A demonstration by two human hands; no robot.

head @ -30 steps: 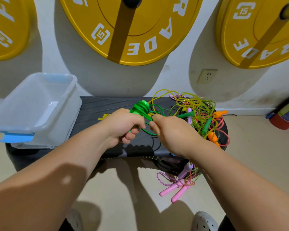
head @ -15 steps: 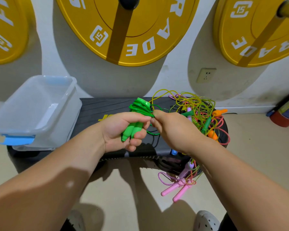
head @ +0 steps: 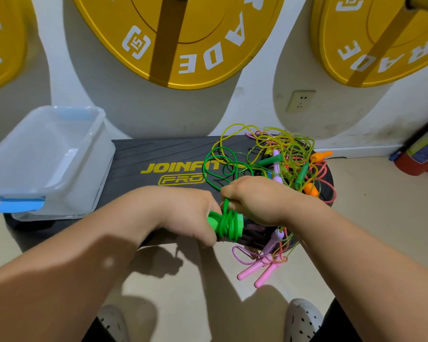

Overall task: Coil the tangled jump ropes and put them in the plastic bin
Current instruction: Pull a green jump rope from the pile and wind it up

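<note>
Green handles [head: 224,224] clenched in our left hand [head: 183,211], cord [head: 208,166] pinched by our right hand [head: 257,198]; we judge its loose loops may snag the far-right tangle [head: 289,149].

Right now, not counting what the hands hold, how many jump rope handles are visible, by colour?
Pink handles: 2
Orange handles: 2
Dark green handles: 2
Purple handles: 2
Total: 8
The bright green handles gripped by the left hand are left out; their number cannot be told.
</note>
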